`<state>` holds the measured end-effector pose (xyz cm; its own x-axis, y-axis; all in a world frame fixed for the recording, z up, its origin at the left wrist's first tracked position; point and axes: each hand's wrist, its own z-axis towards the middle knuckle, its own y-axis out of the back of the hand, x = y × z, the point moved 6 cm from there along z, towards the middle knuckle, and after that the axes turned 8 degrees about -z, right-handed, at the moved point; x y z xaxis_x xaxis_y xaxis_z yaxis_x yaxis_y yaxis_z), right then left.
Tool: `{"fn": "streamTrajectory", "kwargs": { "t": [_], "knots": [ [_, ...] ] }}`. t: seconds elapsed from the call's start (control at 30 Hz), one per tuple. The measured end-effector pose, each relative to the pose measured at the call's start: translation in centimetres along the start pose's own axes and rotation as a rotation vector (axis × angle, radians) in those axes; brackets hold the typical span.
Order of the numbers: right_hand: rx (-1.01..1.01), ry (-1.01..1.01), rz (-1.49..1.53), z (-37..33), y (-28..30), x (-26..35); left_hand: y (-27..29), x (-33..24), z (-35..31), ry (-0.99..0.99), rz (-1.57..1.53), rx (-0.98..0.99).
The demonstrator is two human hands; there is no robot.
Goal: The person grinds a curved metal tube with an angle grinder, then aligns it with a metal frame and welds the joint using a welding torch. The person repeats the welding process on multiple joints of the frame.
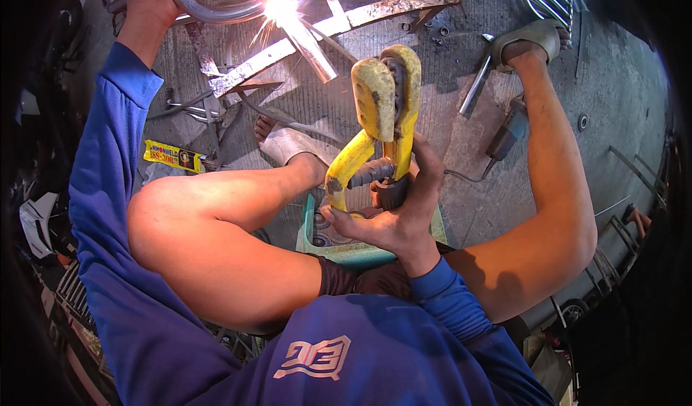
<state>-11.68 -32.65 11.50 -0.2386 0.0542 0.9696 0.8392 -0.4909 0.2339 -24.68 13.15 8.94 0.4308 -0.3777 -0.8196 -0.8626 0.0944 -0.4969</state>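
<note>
Head view: at the upper left, the left hand has its fingers wrapped around a bent metal tube, near the top edge. Below, on the floor, lies a yellow packet. To its right, a pale, scabby-surfaced metal bar slants up across the floor. Above that bar, a white glow throws sparks at the right end of the bent tube, too bright to show the surface beneath; a straight shiny tube extends down and right from it. Near the middle, the right hand is closed around the handle of a yellow clamp-like holder, its head raised and a thin rod running between that head and the glow. Under this hand sits a green tray with round pieces inside. Farther right, a short metal tube lies beside the sandalled right foot, with a corded power tool just below.
</note>
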Motion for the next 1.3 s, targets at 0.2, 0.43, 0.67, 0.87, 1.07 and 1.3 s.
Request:
{"fn": "streamTrajectory", "kwargs": {
  "t": [0.2, 0.43, 0.67, 0.87, 1.07, 1.3],
  "knots": [
    [-0.052, -0.038, 0.146, -0.2, 1.2, -0.4, -0.6, -0.3, -0.4, -0.098, 0.154, -0.041],
    [-0.248, -0.257, 0.259, -0.3, 3.2, -0.9, -2.5, 0.5, -2.1, -0.132, 0.448, -0.172],
    [-0.312, -0.277, 0.200, 0.1, 5.4, 0.1, -4.0, -3.3, -5.1, 0.007, 1.084, 0.320],
    [-0.362, -0.332, 0.275, -0.2, 6.7, 0.6, -4.6, -5.1, -9.5, -0.205, 1.814, 0.618],
    [-0.380, -0.321, 0.275, 0.5, 7.3, 1.2, -6.8, -4.9, -12.8, -0.838, 2.065, 0.915],
    [-0.391, -0.191, 0.212, 0.2, 9.2, 2.9, -3.8, -3.2, -17.3, -0.567, 1.654, 0.925]
  ]
}}
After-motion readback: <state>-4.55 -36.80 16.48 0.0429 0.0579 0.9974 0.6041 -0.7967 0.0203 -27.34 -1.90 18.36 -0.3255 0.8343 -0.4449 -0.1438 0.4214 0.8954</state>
